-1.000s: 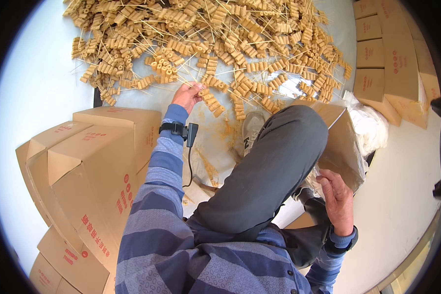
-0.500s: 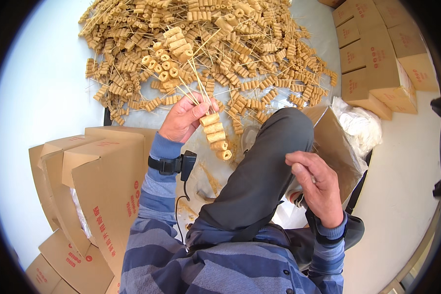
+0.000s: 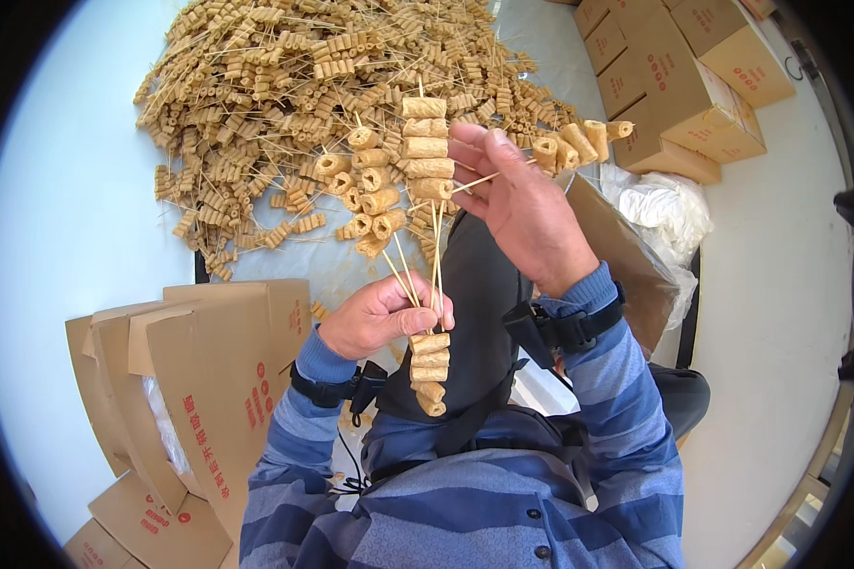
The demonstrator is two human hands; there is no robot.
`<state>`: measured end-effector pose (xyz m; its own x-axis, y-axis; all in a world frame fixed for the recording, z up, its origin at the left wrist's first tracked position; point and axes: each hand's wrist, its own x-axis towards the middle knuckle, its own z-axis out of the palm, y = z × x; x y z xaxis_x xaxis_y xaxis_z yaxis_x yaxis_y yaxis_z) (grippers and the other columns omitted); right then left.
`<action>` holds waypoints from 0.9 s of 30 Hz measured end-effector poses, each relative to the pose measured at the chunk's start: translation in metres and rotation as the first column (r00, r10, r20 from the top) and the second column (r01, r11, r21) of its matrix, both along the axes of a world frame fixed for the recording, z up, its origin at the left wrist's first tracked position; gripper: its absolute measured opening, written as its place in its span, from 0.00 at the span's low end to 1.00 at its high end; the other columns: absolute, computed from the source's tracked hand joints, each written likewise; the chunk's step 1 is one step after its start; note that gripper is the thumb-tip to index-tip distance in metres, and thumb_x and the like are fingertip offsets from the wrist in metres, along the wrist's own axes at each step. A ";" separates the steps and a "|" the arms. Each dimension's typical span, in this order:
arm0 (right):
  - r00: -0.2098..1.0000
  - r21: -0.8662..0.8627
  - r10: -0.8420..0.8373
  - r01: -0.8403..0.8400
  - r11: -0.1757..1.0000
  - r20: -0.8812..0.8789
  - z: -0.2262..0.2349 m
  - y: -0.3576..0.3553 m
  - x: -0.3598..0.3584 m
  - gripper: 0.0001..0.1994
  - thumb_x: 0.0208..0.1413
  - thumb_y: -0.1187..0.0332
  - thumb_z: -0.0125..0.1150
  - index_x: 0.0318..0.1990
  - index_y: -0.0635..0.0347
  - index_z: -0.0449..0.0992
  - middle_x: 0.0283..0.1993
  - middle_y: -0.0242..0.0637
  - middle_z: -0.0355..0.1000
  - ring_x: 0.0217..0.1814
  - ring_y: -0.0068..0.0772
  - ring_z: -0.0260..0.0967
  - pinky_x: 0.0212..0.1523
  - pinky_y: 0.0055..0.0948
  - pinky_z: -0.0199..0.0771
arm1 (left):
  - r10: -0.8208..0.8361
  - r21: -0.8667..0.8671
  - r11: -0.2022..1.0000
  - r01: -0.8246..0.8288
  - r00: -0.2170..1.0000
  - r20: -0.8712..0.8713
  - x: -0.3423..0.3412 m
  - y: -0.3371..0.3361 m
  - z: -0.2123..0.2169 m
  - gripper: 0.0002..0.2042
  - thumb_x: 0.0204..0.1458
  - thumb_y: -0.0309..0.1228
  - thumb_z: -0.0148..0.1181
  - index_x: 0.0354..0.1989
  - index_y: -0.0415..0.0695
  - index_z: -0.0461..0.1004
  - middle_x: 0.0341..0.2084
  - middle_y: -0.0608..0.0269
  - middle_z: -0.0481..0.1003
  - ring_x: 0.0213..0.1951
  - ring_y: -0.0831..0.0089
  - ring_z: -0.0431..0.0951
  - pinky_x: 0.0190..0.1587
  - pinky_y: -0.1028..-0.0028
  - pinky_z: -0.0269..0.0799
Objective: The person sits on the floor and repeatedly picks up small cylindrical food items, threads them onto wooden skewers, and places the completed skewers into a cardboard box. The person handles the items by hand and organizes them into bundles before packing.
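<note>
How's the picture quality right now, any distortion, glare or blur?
Head view: black fisheye rim, with the cardboard boxes at left looking skewed; head view: bright light, the pale surface at far left close to washed out; head view: the left hand and the skewers it holds look fairly sharp, no obvious motion blur.

Skewer pile [image 3: 275, 104] ahead; cartons [image 3: 213, 379] left and right

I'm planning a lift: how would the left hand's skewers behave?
The skewers are probably stiff: their thin sticks look straight. They may be light for their size, since some rolls show hollow ends. They could tip roll-end down, with rolls bunched at one end.
</note>
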<state>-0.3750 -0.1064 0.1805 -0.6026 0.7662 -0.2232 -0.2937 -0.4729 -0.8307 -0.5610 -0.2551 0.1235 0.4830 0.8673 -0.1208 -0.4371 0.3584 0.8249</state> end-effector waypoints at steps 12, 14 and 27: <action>0.952 0.040 0.223 -0.236 0.971 0.210 0.012 -0.044 0.075 0.25 0.73 0.53 0.40 0.65 0.65 0.65 0.61 0.44 0.71 0.61 0.34 0.70 0.58 0.32 0.72 | -0.090 0.136 0.987 0.083 0.995 0.045 0.020 0.009 0.004 0.05 0.65 0.31 0.55 0.42 0.43 0.71 0.37 0.66 0.74 0.38 0.79 0.72 0.43 0.75 0.69; 0.925 -0.050 0.241 -0.237 0.970 0.294 -0.006 -0.059 0.058 0.25 0.74 0.53 0.39 0.64 0.66 0.66 0.61 0.43 0.71 0.62 0.35 0.70 0.61 0.33 0.70 | -0.105 0.117 0.988 0.101 0.994 0.024 0.033 0.007 0.002 0.05 0.65 0.32 0.55 0.42 0.43 0.71 0.36 0.67 0.74 0.37 0.80 0.71 0.43 0.76 0.69; 0.957 -0.278 0.277 -0.289 0.916 -0.083 -0.012 -0.091 0.072 0.21 0.71 0.58 0.47 0.59 0.68 0.69 0.59 0.44 0.71 0.59 0.35 0.71 0.62 0.35 0.70 | -0.408 -0.027 0.912 0.409 0.913 0.020 0.064 0.006 0.007 0.12 0.64 0.38 0.58 0.41 0.40 0.75 0.38 0.66 0.73 0.36 0.77 0.70 0.42 0.76 0.66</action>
